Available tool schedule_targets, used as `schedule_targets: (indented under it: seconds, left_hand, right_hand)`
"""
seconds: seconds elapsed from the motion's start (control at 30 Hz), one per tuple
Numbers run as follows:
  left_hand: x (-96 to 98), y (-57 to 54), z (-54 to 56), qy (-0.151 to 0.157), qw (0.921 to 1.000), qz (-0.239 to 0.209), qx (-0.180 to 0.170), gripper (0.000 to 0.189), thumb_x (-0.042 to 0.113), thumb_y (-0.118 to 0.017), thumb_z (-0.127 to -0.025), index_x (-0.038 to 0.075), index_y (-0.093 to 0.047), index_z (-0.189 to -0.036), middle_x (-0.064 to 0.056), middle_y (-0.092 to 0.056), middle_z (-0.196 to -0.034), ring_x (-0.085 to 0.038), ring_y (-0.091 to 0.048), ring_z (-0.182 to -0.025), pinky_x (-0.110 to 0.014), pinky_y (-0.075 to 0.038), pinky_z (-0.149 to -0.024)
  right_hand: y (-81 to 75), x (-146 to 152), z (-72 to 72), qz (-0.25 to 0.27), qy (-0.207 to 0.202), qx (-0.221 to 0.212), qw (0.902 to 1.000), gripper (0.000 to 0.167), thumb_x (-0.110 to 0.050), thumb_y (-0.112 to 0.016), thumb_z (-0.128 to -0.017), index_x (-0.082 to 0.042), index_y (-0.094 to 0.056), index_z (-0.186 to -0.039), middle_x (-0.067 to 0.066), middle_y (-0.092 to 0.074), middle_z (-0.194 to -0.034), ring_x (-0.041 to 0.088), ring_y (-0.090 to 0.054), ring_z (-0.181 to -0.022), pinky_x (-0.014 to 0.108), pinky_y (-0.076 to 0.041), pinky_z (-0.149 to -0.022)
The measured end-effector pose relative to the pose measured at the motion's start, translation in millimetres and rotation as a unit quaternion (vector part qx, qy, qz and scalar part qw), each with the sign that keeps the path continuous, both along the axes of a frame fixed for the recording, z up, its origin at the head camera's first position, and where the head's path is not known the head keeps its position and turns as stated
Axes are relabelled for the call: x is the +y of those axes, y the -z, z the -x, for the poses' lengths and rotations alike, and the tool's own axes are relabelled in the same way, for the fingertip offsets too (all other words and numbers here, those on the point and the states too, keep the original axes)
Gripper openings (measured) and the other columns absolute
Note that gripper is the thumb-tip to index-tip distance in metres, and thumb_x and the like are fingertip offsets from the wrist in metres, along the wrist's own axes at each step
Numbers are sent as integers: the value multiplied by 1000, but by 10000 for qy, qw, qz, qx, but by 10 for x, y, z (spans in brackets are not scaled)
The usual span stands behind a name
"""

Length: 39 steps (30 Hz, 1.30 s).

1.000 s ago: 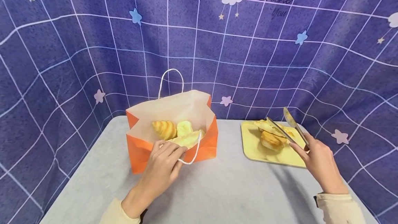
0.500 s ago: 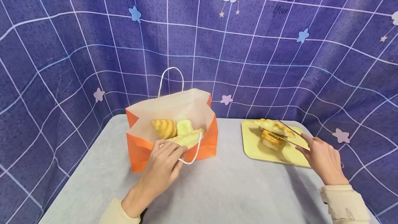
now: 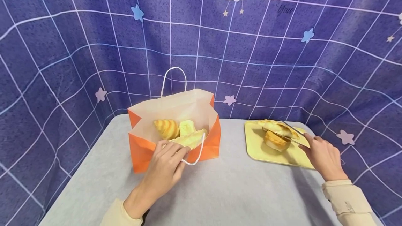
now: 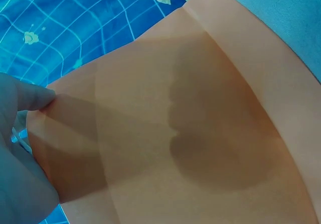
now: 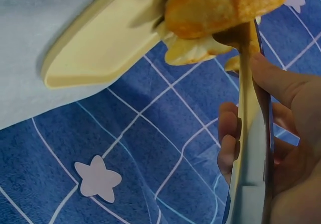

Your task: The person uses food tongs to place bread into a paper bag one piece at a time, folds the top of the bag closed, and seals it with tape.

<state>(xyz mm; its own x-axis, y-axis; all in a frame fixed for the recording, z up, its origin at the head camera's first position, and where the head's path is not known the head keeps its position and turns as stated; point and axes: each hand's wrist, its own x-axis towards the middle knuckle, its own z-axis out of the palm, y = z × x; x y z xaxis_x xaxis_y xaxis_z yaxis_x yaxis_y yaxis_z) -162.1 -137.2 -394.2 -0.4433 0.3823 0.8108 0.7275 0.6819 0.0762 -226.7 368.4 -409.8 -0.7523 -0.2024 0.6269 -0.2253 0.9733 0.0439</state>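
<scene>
One bag (image 3: 142,151) holds three visible breads (image 3: 166,129); left hand (image 3: 166,166) pinches its rim at six o'clock, aimed toward one. One tray (image 3: 255,147), at three o'clock, bears at least two more (image 3: 276,141); right hand (image 3: 323,158), aimed toward ten, grips tongs (image 5: 251,169) straddling the upper bread (image 3: 277,128).

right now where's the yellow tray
In the head view, the yellow tray lies at right on the table, right of the orange bag, under the round bread.
</scene>
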Motion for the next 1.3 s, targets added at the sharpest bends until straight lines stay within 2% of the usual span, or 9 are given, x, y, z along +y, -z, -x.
schedule_targets:
  seconds: [0.3, 0.53, 0.7, 0.83, 0.97, 1.13, 1.3]
  left_hand:
    - [10, 0, 9, 16, 10000, -4, 12, 25, 1, -55, -80, 10, -71, -98, 1, -64, -86, -18, -62, -83, -43, -39, -87]
    - [-1, -5, 4, -25, 10000, 21, 19, 26, 2, -54, -80, 10, -70, -98, 2, -64, -86, -18, -61, -83, -43, -39, -87]
    - [-6, -5, -4, -57, 10000, 45, -11, 27, 2, -54, -78, 9, -70, -99, 2, -64, -87, -18, -61, -84, -44, -38, -87]
    - [-6, -1, -5, -51, 10000, 52, -16, 27, 2, -54, -79, 9, -70, -99, 2, -63, -88, -18, -61, -84, -44, -38, -87]
    - [-2, 1, 1, -35, 10000, 42, 21, 26, 2, -54, -79, 9, -70, -98, 2, -63, -87, -18, -61, -83, -44, -38, -87]
    - [5, -7, 7, -20, 10000, 43, 12, 26, 2, -54, -79, 10, -70, -98, 2, -64, -87, -17, -61, -83, -44, -39, -87]
    - [7, 4, 3, -32, 10000, 54, -17, 26, 2, -54, -79, 10, -70, -99, 2, -64, -87, -18, -61, -83, -44, -39, -87]
  right_hand:
    - [-4, 33, 61, -100, 16, -165, 9998, 33, -17, -76, -81, -5, -46, -86, 14, -45, -60, 38, -44, -42, 47, -26, -32]
    - [13, 49, 92, -279, -53, -187, 9994, 28, -15, -74, -84, -5, -47, -82, 14, -48, -59, 41, -47, -42, 48, -29, -32]
    - [58, 54, 93, -436, -169, -9, 9989, 28, -13, -73, -83, -3, -47, -79, 11, -45, -54, 40, -44, -37, 48, -27, -31]
    - [86, 63, 60, -530, -244, 115, 9982, 28, -11, -73, -83, -4, -47, -76, 9, -41, -51, 35, -40, -35, 46, -25, -30]
    - [71, 77, -5, -355, -235, 120, 9990, 27, -11, -72, -83, -6, -47, -75, 6, -41, -51, 33, -38, -35, 45, -23, -31]
    - [-41, 48, -120, 2, -212, 86, 9997, 27, -11, -70, -86, -11, -46, -75, 3, -40, -50, 30, -37, -36, 42, -22, -32]
    - [-155, -34, -193, 108, -274, 215, 9993, 26, -12, -70, -88, -13, -46, -76, -1, -37, -51, 24, -34, -38, 38, -20, -34]
